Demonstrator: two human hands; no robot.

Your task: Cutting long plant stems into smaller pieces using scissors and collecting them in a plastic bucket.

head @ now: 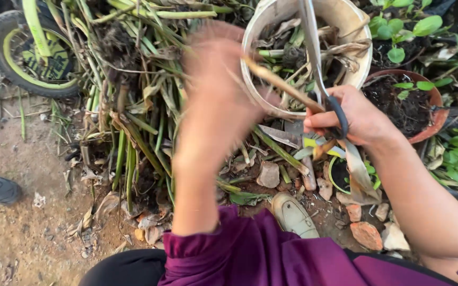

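Trimming plant stalks | right hand (359,119) closed on scissors (324,90), centre-right, beside dry stalk (282,85) | left hand (216,100) blurred, grip unclear | next: steady stalk over bucket (361,63), upper right

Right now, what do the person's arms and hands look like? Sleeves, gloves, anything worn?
Both hands are bare: no gloves, and no rings or watch that can be made out. The left hand is motion-blurred, so fine detail is lost. The right hand is sharp. Both forearms are uncovered; purple sleeves are pushed up towards the elbows, bunched in soft folds, plain fabric without visible markings.
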